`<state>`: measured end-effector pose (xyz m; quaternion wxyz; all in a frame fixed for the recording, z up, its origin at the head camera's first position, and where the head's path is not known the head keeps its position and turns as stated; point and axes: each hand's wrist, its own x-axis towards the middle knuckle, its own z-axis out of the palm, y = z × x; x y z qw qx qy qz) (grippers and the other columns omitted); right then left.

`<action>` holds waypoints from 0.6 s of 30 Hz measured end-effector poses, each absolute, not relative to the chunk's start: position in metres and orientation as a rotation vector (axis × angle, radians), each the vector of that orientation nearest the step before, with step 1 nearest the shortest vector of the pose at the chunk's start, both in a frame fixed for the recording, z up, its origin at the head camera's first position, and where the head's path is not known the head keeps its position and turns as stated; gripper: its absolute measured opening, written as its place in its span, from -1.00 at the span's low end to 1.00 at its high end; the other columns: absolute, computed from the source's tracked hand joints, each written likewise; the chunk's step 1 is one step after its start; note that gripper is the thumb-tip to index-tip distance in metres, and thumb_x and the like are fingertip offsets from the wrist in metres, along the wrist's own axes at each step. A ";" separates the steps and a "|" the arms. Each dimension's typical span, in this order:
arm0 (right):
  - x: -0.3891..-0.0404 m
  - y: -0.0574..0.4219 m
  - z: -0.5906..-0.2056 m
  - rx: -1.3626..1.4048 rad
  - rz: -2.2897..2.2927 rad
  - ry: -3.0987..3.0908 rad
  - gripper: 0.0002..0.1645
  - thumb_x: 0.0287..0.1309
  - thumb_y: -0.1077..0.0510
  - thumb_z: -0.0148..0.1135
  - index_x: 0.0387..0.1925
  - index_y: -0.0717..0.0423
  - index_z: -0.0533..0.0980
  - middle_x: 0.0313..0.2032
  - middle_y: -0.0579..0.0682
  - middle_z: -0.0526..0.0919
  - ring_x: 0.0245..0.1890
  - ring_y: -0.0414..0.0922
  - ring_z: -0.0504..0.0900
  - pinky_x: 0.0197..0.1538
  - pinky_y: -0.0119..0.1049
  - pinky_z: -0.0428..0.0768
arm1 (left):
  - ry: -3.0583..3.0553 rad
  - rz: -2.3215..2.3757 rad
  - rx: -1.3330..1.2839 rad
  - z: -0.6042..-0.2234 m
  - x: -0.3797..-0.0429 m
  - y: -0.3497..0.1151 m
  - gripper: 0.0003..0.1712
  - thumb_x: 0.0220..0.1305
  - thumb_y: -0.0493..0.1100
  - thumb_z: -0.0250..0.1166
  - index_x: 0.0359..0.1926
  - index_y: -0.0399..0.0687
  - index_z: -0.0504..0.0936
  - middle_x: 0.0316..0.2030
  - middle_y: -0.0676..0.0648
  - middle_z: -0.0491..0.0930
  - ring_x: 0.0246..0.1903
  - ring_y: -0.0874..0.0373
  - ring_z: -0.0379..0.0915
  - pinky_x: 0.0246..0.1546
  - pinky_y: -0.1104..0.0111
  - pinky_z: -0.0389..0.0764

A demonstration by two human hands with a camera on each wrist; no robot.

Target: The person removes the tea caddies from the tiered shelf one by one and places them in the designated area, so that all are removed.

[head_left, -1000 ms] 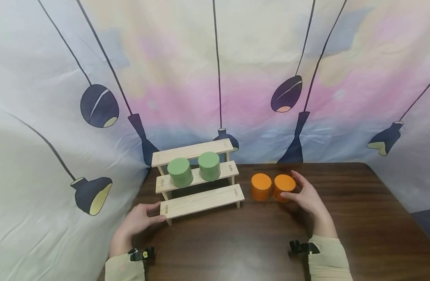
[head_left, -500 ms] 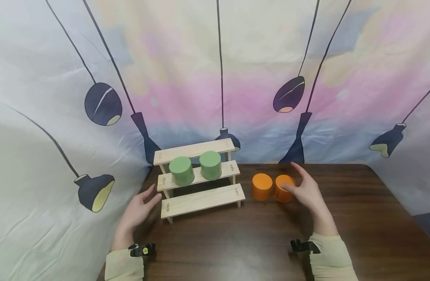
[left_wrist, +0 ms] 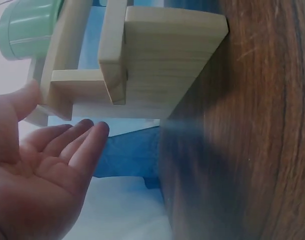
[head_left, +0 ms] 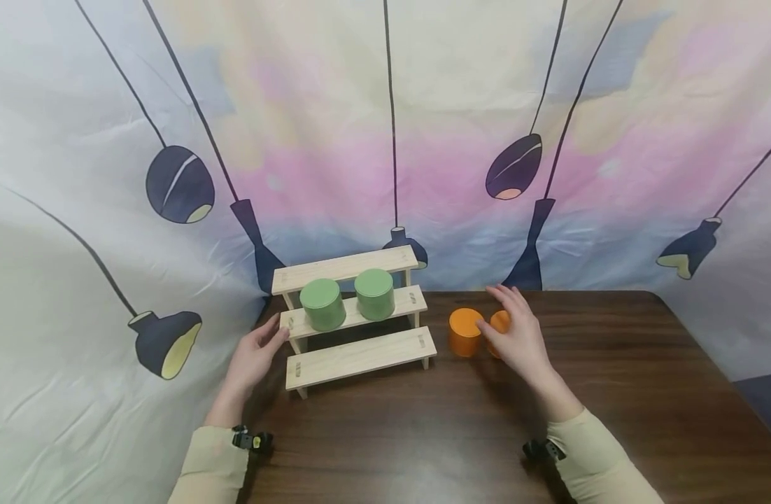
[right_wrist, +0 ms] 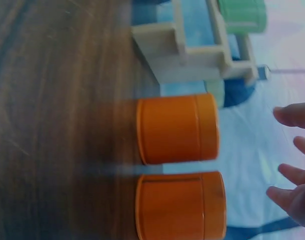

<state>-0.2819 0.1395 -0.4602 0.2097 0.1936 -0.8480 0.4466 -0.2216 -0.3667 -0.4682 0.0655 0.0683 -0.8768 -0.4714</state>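
Note:
A three-tier wooden display stand stands at the left of the table. Two green lidded tins, a left one and a right one, sit on its middle step. My left hand is at that step's left end; in the left wrist view the thumb overlaps the step's end, with the fingers loosely extended. Two orange lidded tins stand side by side right of the stand. Above them hovers my right hand, fingers spread, partly hiding the right orange tin; its thumb is by the left orange tin.
The stand's top step is close to the printed backdrop along the table's rear edge. Dark wood tabletop extends in front of the stand and to the right of the tins. Small cameras are strapped to both wrists.
My left hand has left the bottom step's end and moved up to the middle step's. My right hand has let go of the right orange tin, risen and shifted left above the tins.

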 end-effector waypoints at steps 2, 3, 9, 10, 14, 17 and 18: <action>-0.281 0.132 -0.462 0.583 1.213 -2.308 -0.26 0.17 0.33 0.57 0.39 0.23 0.54 0.44 0.35 0.46 0.58 0.36 0.18 0.46 0.48 0.21 | -2.640 -1.436 0.179 -0.468 -0.224 -0.369 -0.06 0.57 0.30 0.21 0.68 -0.12 0.18 0.61 -0.23 0.22 0.58 -0.21 0.14 0.53 -0.09 0.24; -0.281 0.128 -0.463 0.610 1.203 -2.285 -0.26 0.16 0.35 0.57 0.38 0.24 0.55 0.42 0.36 0.48 0.56 0.37 0.21 0.46 0.47 0.23 | -2.639 -1.443 0.164 -0.468 -0.224 -0.370 -0.06 0.57 0.28 0.23 0.68 -0.14 0.18 0.60 -0.25 0.23 0.57 -0.21 0.16 0.52 -0.08 0.26; -0.278 0.103 -0.467 0.718 1.190 -2.242 -0.30 0.21 0.33 0.53 0.38 0.19 0.56 0.40 0.26 0.54 0.52 0.28 0.32 0.45 0.40 0.30 | -2.608 -1.584 0.068 -0.467 -0.228 -0.377 -0.11 0.59 0.08 0.30 0.66 -0.27 0.16 0.56 -0.32 0.26 0.54 -0.19 0.21 0.48 0.08 0.33; -0.278 0.099 -0.468 0.727 1.192 -2.244 -0.31 0.23 0.31 0.53 0.39 0.17 0.56 0.40 0.24 0.54 0.52 0.26 0.34 0.45 0.38 0.33 | -2.607 -1.607 0.058 -0.467 -0.228 -0.378 -0.12 0.59 0.05 0.30 0.66 -0.27 0.16 0.56 -0.32 0.26 0.55 -0.18 0.20 0.46 0.16 0.35; -0.276 0.081 -0.470 0.763 1.253 -2.252 -0.33 0.28 0.29 0.50 0.40 0.10 0.56 0.40 0.18 0.56 0.48 0.17 0.43 0.39 0.29 0.47 | -2.618 -1.654 0.041 -0.464 -0.231 -0.383 -0.13 0.56 -0.02 0.34 0.65 -0.28 0.18 0.54 -0.33 0.28 0.53 -0.17 0.22 0.28 0.48 0.44; -0.274 0.069 -0.470 0.781 1.348 -2.264 -0.34 0.30 0.30 0.48 0.41 0.08 0.56 0.39 0.13 0.58 0.41 0.13 0.52 0.32 0.19 0.58 | -2.660 -1.607 0.057 -0.458 -0.233 -0.384 -0.14 0.52 -0.02 0.39 0.62 -0.27 0.25 0.51 -0.30 0.34 0.48 -0.17 0.29 0.18 0.53 0.49; -0.274 0.065 -0.470 0.784 1.376 -2.269 -0.34 0.30 0.30 0.48 0.41 0.09 0.56 0.38 0.11 0.59 0.37 0.12 0.56 0.29 0.15 0.62 | -2.684 -1.579 0.058 -0.456 -0.234 -0.385 -0.14 0.51 -0.02 0.41 0.61 -0.28 0.26 0.50 -0.31 0.36 0.46 -0.18 0.32 0.18 0.48 0.52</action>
